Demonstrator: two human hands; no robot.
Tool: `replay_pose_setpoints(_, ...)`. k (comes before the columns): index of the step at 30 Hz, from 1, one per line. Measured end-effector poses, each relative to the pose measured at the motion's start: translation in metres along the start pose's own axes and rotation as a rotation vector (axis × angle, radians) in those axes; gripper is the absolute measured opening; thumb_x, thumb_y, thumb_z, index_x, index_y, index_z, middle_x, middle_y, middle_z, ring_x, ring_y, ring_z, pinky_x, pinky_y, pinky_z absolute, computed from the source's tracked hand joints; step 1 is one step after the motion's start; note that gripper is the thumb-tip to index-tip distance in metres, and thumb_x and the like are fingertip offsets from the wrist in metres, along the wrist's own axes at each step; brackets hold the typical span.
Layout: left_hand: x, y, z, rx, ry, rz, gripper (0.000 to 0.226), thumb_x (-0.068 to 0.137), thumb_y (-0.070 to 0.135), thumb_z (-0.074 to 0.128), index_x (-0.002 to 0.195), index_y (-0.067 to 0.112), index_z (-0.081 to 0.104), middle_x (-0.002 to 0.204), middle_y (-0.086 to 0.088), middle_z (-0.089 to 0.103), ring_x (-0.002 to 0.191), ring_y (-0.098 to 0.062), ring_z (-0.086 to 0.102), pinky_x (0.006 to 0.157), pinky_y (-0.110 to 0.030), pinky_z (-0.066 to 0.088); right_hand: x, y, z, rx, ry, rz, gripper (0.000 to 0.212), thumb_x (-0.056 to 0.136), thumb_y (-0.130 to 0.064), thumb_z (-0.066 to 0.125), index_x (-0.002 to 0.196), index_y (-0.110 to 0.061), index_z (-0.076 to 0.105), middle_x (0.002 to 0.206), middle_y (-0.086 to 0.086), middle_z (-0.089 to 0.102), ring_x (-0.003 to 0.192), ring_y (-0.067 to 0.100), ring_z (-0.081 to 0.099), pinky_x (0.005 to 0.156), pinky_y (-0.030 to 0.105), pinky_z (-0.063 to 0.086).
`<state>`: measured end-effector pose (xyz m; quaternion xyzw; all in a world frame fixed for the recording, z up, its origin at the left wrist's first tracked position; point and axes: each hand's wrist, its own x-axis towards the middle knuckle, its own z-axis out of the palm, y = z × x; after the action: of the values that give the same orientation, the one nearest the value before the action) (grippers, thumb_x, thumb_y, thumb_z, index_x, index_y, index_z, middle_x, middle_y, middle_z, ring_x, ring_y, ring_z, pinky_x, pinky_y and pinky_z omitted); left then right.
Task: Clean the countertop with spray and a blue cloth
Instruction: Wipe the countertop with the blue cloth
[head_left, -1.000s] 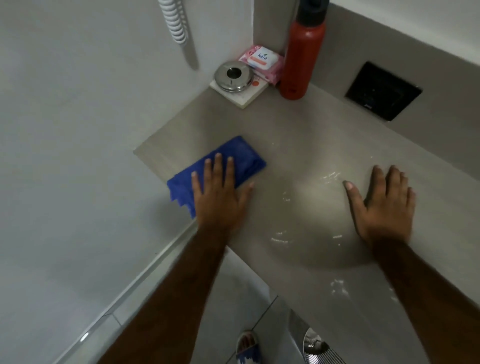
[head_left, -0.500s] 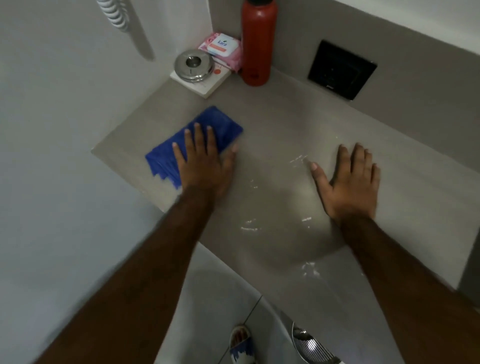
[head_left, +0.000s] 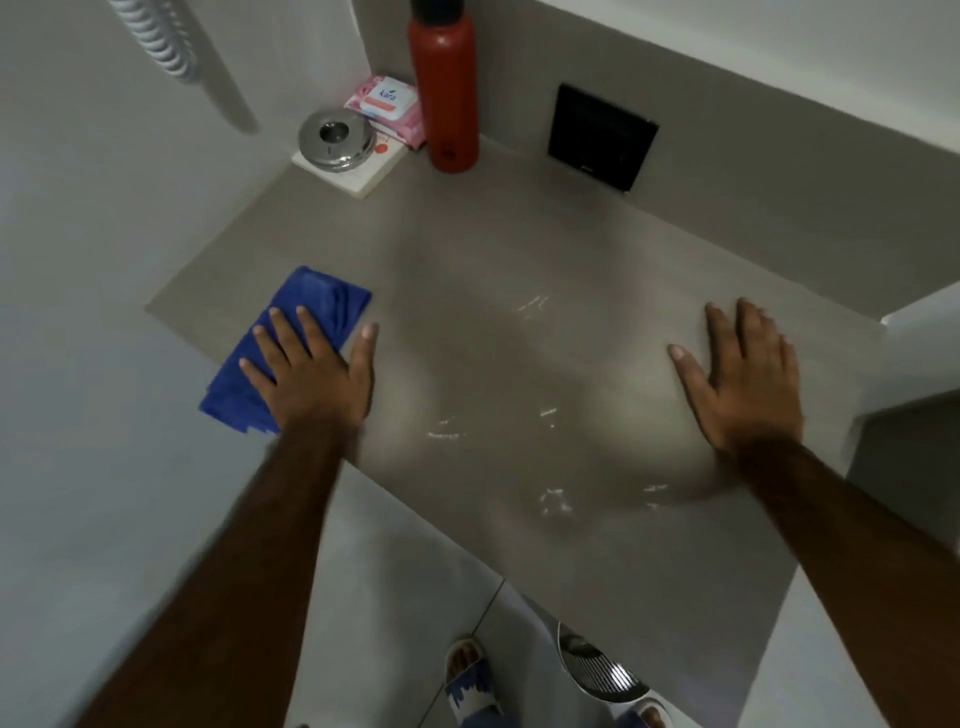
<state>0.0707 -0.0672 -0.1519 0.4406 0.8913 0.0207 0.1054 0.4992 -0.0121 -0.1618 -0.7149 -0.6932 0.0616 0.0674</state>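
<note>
Countertop (head_left: 519, 249): grey-beige surface set into a corner; small white flecks of foam or spray (head_left: 555, 501) scattered across its middle and near edge. Blue cloth (head_left: 311, 301): folded, lying flat at the left front corner of the countertop, one end reaching its edge. Left hand (head_left: 311, 374): palm down on the cloth, fingers straight and spread, pressing rather than gripping; thumb stretched out onto bare counter. Right hand (head_left: 748, 384): flat on the countertop well to the right of the cloth, fingers extended and close together, holding nothing. Back corner: red bottle (head_left: 444, 93) upright; pink wipes packet (head_left: 387, 104) just left of it; round metal dish (head_left: 336, 140) on a white box (head_left: 363, 176). Rear wall: black panel (head_left: 602, 137).
</note>
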Motion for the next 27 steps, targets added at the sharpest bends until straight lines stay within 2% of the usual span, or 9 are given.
replay_pose_setpoints(3, 0.030, 0.035, -0.004, 0.013, -0.042, 0.029, 0.104, 0.083, 0.087, -0.006, 0.161, 0.018, -0.004, 0.169, -0.011, -0.010, 0.155, -0.032, -0.013, 0.122, -0.061, -0.007, 0.004, 0.012, 0.002, -0.011, 0.012, 0.008, 0.079, 0.100, -0.077, 0.016, 0.163, -0.030, 0.019, 0.172, 0.008, 0.018, 0.159, 0.028, 0.016, 0.129, 0.052, 0.015)
replay_pose_setpoints(7, 0.037, 0.105, 0.007, 0.063, -0.051, 0.199, 0.101, 0.084, 0.085, -0.002, 0.161, 0.019, -0.002, 0.169, -0.010, -0.010, 0.155, -0.032, -0.013, 0.122, -0.062, -0.006, 0.005, 0.014, 0.009, -0.029, 0.030, 0.008, 0.078, 0.100, -0.076, 0.018, 0.163, -0.029, 0.020, 0.172, 0.008, 0.018, 0.160, 0.028, 0.015, 0.128, 0.050, 0.013)
replay_pose_setpoints(12, -0.067, 0.170, 0.041, 0.037, -0.039, 0.520, 0.093, 0.091, 0.078, 0.010, 0.162, 0.018, 0.007, 0.170, -0.011, -0.003, 0.156, -0.034, -0.007, 0.121, -0.063, -0.005, 0.005, 0.013, 0.006, -0.009, 0.014, 0.010, 0.077, 0.101, -0.074, 0.016, 0.164, -0.030, 0.017, 0.173, 0.006, 0.014, 0.161, 0.026, 0.012, 0.129, 0.051, 0.013)
replay_pose_setpoints(14, -0.115, 0.169, 0.052, 0.016, -0.066, 0.660, 0.089, 0.094, 0.076, 0.015, 0.162, 0.018, 0.010, 0.170, -0.010, -0.001, 0.156, -0.033, -0.004, 0.122, -0.063, -0.002, 0.005, 0.012, 0.002, 0.000, -0.002, 0.016, 0.076, 0.101, -0.073, 0.016, 0.164, -0.029, 0.017, 0.174, 0.006, 0.013, 0.161, 0.026, 0.011, 0.129, 0.052, 0.013)
replay_pose_setpoints(16, -0.133, 0.148, 0.059, 0.040, -0.068, 0.728, 0.083, 0.097, 0.073, 0.016, 0.162, 0.021, 0.009, 0.170, -0.006, 0.000, 0.157, -0.030, -0.002, 0.123, -0.062, 0.002, 0.005, 0.011, -0.001, 0.006, -0.019, 0.027, 0.076, 0.101, -0.072, 0.017, 0.164, -0.030, 0.016, 0.174, 0.006, 0.012, 0.161, 0.026, 0.010, 0.129, 0.053, 0.012)
replay_pose_setpoints(18, -0.123, 0.122, 0.057, 0.066, -0.057, 0.659, 0.079, 0.098, 0.072, 0.011, 0.162, 0.025, 0.010, 0.170, -0.002, 0.001, 0.157, -0.026, 0.000, 0.123, -0.061, 0.004, 0.004, 0.011, -0.001, -0.010, -0.027, 0.041, 0.076, 0.101, -0.074, 0.017, 0.164, -0.031, 0.015, 0.174, 0.005, 0.011, 0.161, 0.026, 0.008, 0.129, 0.054, 0.009)
replay_pose_setpoints(22, -0.081, 0.107, 0.039, 0.070, -0.029, 0.351, 0.084, 0.093, 0.075, 0.007, 0.161, 0.027, 0.010, 0.170, -0.001, 0.001, 0.157, -0.025, -0.001, 0.123, -0.062, -0.001, 0.005, 0.012, 0.000, -0.012, -0.027, 0.100, 0.081, 0.099, -0.078, 0.015, 0.164, -0.030, 0.014, 0.174, 0.008, 0.009, 0.161, 0.028, 0.006, 0.129, 0.055, 0.008)
replay_pose_setpoints(25, -0.037, 0.134, 0.028, 0.032, -0.093, 0.282, 0.090, 0.087, 0.081, -0.005, 0.161, 0.029, -0.006, 0.169, 0.000, -0.013, 0.155, -0.025, -0.015, 0.121, -0.063, -0.008, 0.006, 0.013, 0.002, -0.033, -0.022, 0.096, 0.077, 0.101, -0.073, 0.012, 0.165, -0.029, 0.014, 0.174, 0.009, 0.009, 0.161, 0.028, 0.006, 0.129, 0.055, 0.008)
replay_pose_setpoints(27, -0.010, 0.163, 0.023, 0.015, -0.120, 0.279, 0.091, 0.086, 0.082, -0.004, 0.160, 0.029, -0.009, 0.169, -0.001, -0.018, 0.155, -0.027, -0.017, 0.120, -0.064, -0.011, 0.006, 0.014, 0.004, -0.031, -0.017, 0.092, 0.075, 0.103, -0.070, 0.012, 0.165, -0.029, 0.013, 0.174, 0.009, 0.007, 0.162, 0.028, 0.004, 0.130, 0.054, 0.007)
